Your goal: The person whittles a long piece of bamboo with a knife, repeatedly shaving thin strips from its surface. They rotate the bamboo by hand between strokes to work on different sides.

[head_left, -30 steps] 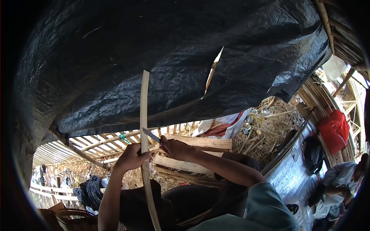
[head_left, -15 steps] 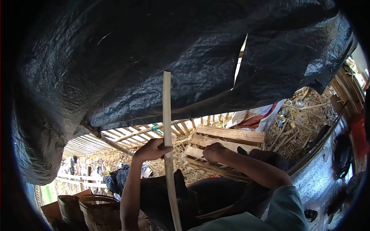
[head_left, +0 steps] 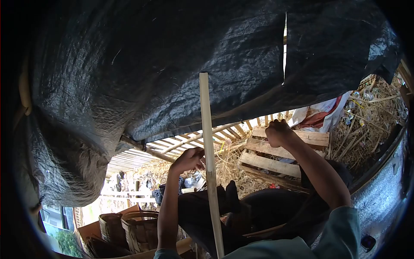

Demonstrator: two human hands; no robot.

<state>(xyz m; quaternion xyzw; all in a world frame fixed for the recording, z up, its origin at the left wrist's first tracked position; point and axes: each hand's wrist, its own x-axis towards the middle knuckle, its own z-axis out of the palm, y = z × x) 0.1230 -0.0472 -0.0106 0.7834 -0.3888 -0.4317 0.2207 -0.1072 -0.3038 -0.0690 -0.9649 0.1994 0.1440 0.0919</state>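
A long pale bamboo strip (head_left: 208, 129) stands nearly upright before me, its lower end running down past my lap. My left hand (head_left: 189, 160) is at its left edge, fingers curled against the strip and partly hidden by it. To the right, my right hand (head_left: 278, 133) is raised and closed in front of a slatted wooden pallet (head_left: 276, 165). Whatever those fingers hold, if anything, cannot be made out.
A black plastic sheet (head_left: 172, 56) with a slit hangs overhead and ahead. Woven bamboo baskets (head_left: 140, 231) stand at lower left. Behind are a bamboo slat fence (head_left: 133, 162), straw litter (head_left: 366, 129) and a white and red sack (head_left: 321, 114).
My right hand has risen and moved right, away from the strip. My left thumb no longer crosses the strip's front. The whole view has shifted, with the scene sliding right.
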